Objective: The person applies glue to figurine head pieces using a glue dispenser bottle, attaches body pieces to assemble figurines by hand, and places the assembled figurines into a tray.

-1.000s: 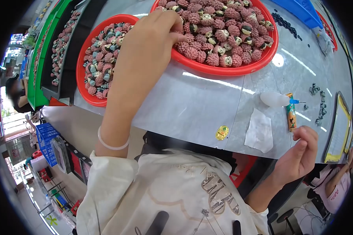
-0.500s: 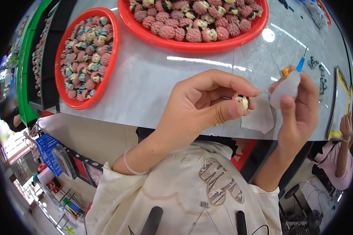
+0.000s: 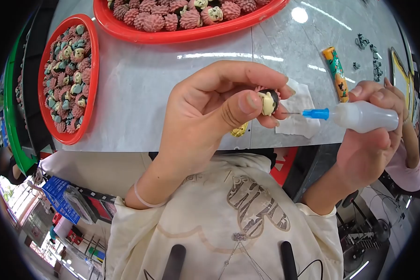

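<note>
My left hand (image 3: 205, 100) pinches a small doll head (image 3: 268, 103) between thumb and fingers. It has a cream face, a dark band and some pink textured hair showing behind. My right hand (image 3: 371, 151) is wrapped around a translucent squeeze bottle (image 3: 366, 116) lying nearly level. A blue needle tip (image 3: 315, 114) points left from the bottle, and its thin metal end is close beside the doll head. Whether the needle touches it, I cannot tell.
A large red tray (image 3: 191, 35) and an oval red tray (image 3: 96, 70) hold many pink doll heads. White paper (image 3: 301, 100), an orange-green tube (image 3: 336, 73), small dark pieces (image 3: 377, 56) and a gold item (image 3: 239, 130) lie on the grey table. Another person's arm (image 3: 411, 144) is at right.
My right hand has tipped the bottle from upright to level, its needle now pointing at the doll head. The orange-green tube shows in full. The whole view has shifted.
</note>
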`<state>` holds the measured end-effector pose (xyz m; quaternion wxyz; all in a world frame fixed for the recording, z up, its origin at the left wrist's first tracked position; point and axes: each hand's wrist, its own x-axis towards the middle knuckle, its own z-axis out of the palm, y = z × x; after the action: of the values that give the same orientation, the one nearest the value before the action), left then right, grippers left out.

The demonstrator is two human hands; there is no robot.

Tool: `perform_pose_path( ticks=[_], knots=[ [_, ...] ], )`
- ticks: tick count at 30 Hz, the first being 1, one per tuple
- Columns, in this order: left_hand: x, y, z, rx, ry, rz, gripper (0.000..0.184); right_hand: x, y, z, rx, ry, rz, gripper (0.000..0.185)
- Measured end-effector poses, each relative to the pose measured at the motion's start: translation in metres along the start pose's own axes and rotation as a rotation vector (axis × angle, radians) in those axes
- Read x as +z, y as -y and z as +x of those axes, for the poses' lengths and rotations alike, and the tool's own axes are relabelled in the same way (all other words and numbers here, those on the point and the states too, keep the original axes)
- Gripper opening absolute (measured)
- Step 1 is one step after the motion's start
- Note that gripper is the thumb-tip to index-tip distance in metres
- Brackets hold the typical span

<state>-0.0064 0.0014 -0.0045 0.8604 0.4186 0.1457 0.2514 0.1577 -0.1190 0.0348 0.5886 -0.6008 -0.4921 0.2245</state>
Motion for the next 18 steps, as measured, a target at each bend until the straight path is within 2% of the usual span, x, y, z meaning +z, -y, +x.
perform_pose_path(
  ticks=[2, 4, 8, 10, 18],
  knots=[
    [0.000, 0.000, 0.000, -0.012, 0.004, -0.003, 0.038, 0.003, -0.001, 0.000, 0.010, -0.013, -0.010, 0.045],
    [0.000, -0.001, 0.000, -0.021, 0.004, -0.005, 0.038, 0.006, -0.002, -0.002, -0.064, -0.117, -0.167, 0.042],
    [0.002, 0.001, 0.001, -0.041, 0.002, -0.009, 0.038, 0.006, 0.014, -0.004, -0.103, -0.161, -0.312, 0.039],
    [0.003, 0.001, 0.001, -0.044, -0.001, 0.001, 0.038, 0.001, 0.020, 0.000, -0.245, 0.055, -0.393, 0.037],
    [0.004, -0.001, 0.001, -0.068, -0.019, 0.002, 0.039, 0.002, 0.028, 0.000, -0.220, 0.078, -0.382, 0.036]
  ],
)
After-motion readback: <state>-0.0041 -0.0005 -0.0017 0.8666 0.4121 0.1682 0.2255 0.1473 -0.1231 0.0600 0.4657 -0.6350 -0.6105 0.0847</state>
